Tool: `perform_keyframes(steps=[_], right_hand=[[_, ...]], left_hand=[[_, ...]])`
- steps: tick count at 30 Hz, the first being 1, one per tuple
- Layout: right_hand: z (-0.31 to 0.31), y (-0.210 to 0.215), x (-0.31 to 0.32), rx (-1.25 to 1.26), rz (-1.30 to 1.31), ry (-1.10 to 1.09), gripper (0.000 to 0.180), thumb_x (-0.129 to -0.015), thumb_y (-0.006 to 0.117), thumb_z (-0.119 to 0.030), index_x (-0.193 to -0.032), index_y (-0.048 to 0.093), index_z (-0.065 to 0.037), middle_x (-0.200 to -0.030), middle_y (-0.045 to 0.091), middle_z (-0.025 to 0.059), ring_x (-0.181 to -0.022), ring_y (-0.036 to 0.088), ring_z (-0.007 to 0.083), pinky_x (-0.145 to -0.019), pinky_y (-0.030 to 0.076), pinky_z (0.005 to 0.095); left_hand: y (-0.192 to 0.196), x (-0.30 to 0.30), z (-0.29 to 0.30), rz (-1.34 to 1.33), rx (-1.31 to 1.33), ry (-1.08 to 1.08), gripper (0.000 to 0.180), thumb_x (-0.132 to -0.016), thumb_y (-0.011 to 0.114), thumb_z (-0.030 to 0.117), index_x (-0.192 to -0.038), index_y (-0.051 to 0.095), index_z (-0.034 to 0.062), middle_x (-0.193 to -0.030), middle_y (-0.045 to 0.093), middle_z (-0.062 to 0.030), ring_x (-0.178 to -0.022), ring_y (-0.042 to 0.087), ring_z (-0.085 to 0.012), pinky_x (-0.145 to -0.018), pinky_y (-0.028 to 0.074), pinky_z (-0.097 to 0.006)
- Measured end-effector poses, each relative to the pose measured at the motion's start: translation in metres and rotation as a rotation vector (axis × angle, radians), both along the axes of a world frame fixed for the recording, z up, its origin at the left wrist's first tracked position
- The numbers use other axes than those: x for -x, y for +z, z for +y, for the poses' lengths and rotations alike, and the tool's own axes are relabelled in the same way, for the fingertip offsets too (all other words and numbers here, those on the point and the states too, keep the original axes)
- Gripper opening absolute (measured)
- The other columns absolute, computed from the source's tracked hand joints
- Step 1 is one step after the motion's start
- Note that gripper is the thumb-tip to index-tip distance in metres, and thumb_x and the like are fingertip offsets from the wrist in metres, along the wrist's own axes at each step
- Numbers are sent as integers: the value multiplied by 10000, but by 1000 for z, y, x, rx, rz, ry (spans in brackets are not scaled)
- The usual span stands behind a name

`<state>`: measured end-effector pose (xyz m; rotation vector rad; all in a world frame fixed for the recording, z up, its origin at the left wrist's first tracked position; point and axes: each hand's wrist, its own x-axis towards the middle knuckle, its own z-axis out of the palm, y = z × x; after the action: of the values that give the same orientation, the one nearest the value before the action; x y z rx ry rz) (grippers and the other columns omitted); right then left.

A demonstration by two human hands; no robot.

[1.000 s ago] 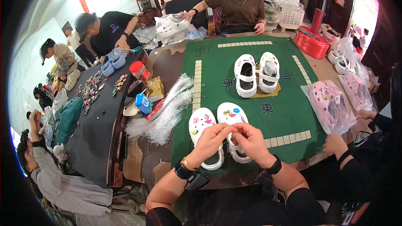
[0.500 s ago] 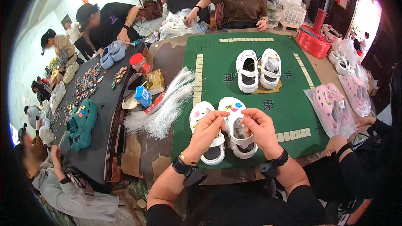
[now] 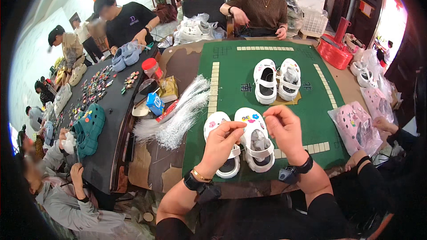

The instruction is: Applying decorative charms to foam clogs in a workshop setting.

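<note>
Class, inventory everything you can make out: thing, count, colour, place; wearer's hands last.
near clogs: 2, white, mat's near edge
far clogs: 2, white, farther up mat
mat: 1, green, centre
strands: one bundle, white, left of mat
jar: 1, red-lidded, beyond strands
packet: 1, gold, near jar
box: 1, blue, near packet
dark table: 1, black, left
charms: many, mixed, on table
teal clogs: 2, teal, on table
blue clogs: 2, pale blue, on table
bagged pink clogs: several, pink, right of mat
bagged white clogs: unclear, white, beyond mat
spool: 1, red, far right
crate: 1, white, background
chair: 1, black, background
co-workers: several, mixed clothing, around tables
left hand: 1, bare, over near clogs
right hand: 1, bare, beside near clogs
</note>
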<state>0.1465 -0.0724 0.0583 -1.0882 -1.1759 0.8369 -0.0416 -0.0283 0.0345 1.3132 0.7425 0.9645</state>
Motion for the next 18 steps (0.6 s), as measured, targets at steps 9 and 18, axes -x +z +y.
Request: perform_keyframes(steps=[9, 18], right_hand=[[4, -34, 17, 49, -39, 83, 69, -941, 553, -101, -966, 569, -39, -704, 529, -38, -592, 479, 26, -530, 391, 184], [4, -45, 23, -18, -116, 53, 53, -912, 581, -56, -956, 572, -28, -720, 564, -24, -612, 512, 38, -551, 414, 195]], left_hand=[[-3, -6, -3, 41, -93, 59, 119, -913, 619, 81, -999, 659, 9, -824, 610, 4, -694, 553, -49, -635, 459, -206], [-14, -11, -5, 101, -176, 114, 97, -896, 633, 64, -958, 656, -7, -799, 600, -12, -676, 535, -58, -600, 444, -220]])
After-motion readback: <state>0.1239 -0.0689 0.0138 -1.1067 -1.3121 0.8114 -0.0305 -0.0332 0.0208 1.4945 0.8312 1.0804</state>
